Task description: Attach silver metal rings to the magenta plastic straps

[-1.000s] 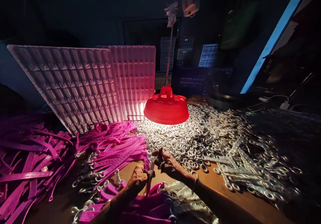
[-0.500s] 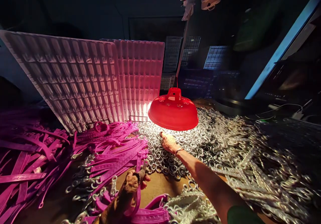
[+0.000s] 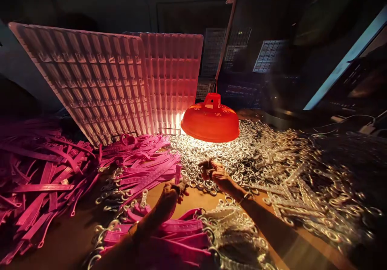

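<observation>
Centrally, under a hanging red lamp shade point(image 3: 211, 120), the person's two bare hands work close together at the near edge of a lit heap of metal rings point(image 3: 242, 157). The left hand point(image 3: 172, 190) is closed around one end of a pink strap point(image 3: 177, 173), whose tip stands up just above the fingers with a metal ring at its side; the rest of the strap drops towards the forearm. The right hand point(image 3: 218, 174) is curled, its fingertips drawn together at the rim of the ring heap; in the dim light it cannot be told for certain whether a ring is pinched between them. The two hands are near each other but apart. A bangle point(image 3: 244, 197) circles the right wrist. A bundle of pink straps point(image 3: 142, 173) fitted with rings lies just left of the left hand, and looser straps point(image 3: 36, 181) spread farther left. More ringed straps point(image 3: 181, 237) lie below the left forearm. Two ribbed plastic trays point(image 3: 99, 80) lean upright behind the straps. Dark crates point(image 3: 266, 60) stand in the background.
</observation>
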`<state>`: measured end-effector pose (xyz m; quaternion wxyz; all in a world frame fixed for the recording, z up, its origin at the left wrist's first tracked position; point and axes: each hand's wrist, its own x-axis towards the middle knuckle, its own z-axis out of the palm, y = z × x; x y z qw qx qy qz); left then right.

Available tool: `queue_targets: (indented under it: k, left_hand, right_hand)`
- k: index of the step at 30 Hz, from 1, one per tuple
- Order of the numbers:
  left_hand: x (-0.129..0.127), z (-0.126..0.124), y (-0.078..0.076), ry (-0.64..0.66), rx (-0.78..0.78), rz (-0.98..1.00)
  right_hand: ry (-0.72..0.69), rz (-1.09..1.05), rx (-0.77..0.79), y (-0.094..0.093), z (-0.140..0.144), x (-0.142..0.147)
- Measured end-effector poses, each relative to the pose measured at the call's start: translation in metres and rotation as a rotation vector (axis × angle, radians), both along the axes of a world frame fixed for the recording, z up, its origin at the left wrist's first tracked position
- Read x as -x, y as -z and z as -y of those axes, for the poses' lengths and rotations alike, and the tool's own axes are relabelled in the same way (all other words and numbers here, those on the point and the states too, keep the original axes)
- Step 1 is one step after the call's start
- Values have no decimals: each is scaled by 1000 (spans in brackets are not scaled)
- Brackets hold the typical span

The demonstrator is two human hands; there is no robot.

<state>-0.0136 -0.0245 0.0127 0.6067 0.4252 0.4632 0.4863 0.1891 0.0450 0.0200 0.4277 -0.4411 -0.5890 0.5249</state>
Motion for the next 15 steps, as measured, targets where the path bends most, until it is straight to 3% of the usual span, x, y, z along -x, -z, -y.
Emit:
queue_targets:
  k: [4,8,15]
  left_hand:
    - [-13,5,-17,-32,-62,-205]
    - [-21,4,-26,-55,-62,-233]
    - [-5,-2,-10,77,145,-13]
  right_hand:
    - [30,-92,140,0,30,18]
    - [13,-47,148,-5,50,37]
    - [-97,-156,42,-2,61,40]
